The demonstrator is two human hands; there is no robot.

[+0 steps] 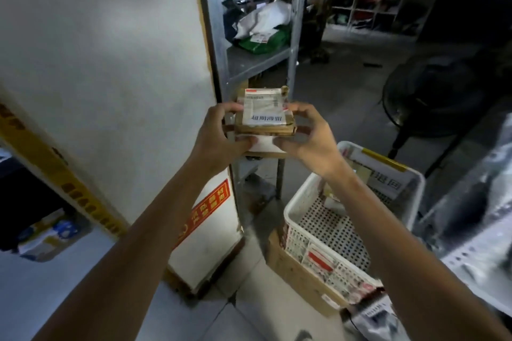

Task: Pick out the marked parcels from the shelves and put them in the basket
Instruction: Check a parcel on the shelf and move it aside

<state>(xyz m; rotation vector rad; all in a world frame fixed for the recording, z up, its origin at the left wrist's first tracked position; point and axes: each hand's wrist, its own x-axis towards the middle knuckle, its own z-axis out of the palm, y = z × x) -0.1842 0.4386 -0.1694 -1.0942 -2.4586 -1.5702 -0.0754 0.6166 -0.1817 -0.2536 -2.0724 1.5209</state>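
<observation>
Both hands, left hand [219, 133] and right hand [310, 138], pinched the parcel [264, 116] mid-frame; basket [293, 210] lay lower right, nearer the right hand.

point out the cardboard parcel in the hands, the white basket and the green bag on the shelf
cardboard parcel [264, 113]: head view, on its white label.
white basket [293, 202]: head view, on its left rim.
green bag [267, 42]: head view, on its front face.

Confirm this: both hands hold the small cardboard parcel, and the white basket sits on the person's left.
Wrong side: the head view shows the white basket on the person's right, below the right hand. Both it and the left hand do hold the cardboard parcel.
</observation>
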